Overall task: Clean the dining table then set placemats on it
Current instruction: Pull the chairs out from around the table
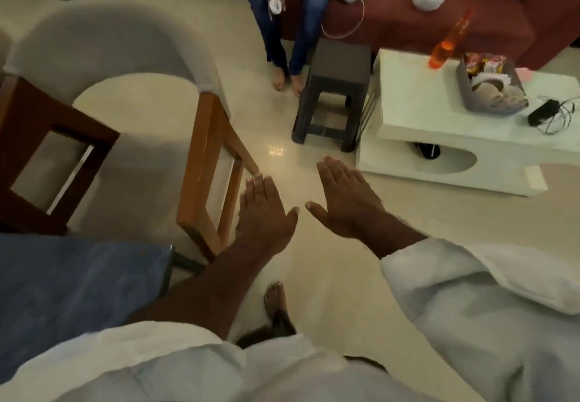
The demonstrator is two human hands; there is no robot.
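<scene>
Left hand [263,210] and right hand [345,200] hover flat, fingers straight and together, over glossy cream floor tiles [329,276], beside the mottled blue table [78,282].

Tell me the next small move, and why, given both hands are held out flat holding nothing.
Probably move the right hand toward the orange bottle on the white low table. Both it and the left hand are open over the floor, holding no cleaning tool, and cleaning the blue dining table comes first.
</scene>
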